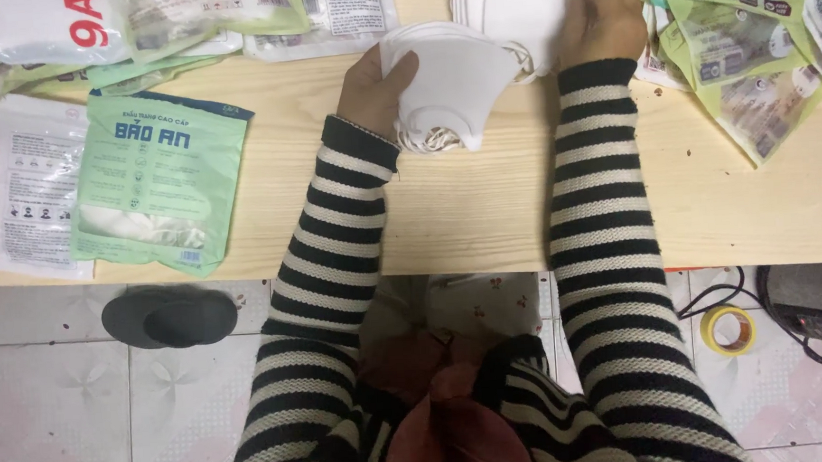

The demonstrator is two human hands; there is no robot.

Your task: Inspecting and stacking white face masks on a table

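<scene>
Nearest the lens: your striped sleeves (pixel 337 264), reaching over the edge of the wooden table (pixel 467 209). Your left hand (pixel 376 88) grips a small stack of white face masks (pixel 449 81), thumb curled over the top, their ear loops hanging at the lower edge. Your right hand (pixel 599 15) rests with fingers closed on a second white stack (pixel 511 1), apparently more masks, touching the first. A green packet (pixel 156 180) lies well to the left; more green packets (pixel 752 58) crowd the right.
</scene>
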